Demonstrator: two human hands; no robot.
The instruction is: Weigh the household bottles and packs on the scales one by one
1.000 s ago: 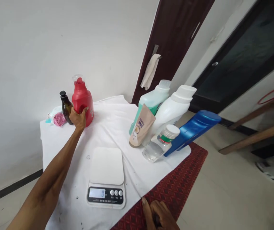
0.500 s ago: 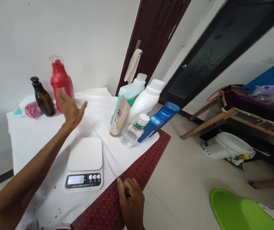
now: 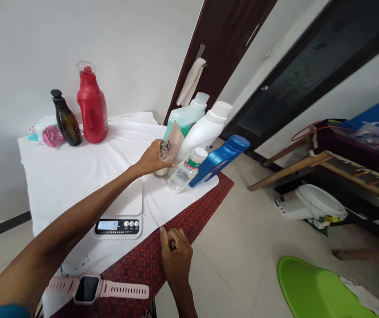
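My left hand (image 3: 154, 158) is at the beige squeeze tube (image 3: 172, 145), its thumb across the lower front and its fingers behind, partly hidden. The tube stands upright on the white cloth. Close beside it are a clear bottle with a white cap (image 3: 181, 176), a white bottle (image 3: 197, 134), a green-tinted bottle (image 3: 184, 118) and a blue bottle (image 3: 220, 159). Under my left forearm sits a white kitchen scale (image 3: 131, 198) that reads 0. My right hand (image 3: 176, 251) rests closed at the table's red-patterned edge; whatever its curled fingers may hold is hidden.
A red jug (image 3: 93, 110), a dark pump-style bottle (image 3: 66, 119) and a pink bundle in plastic (image 3: 52, 135) stand at the back left. A pink-strapped watch (image 3: 88, 289) lies near the front edge. A wooden rack (image 3: 292, 172), white bucket (image 3: 318, 201) and green stool (image 3: 312, 282) are on the right.
My left hand has swung right from in front of the red jug to the beige tube and closed around it. My right hand stays closed at the edge. More of the watch shows.
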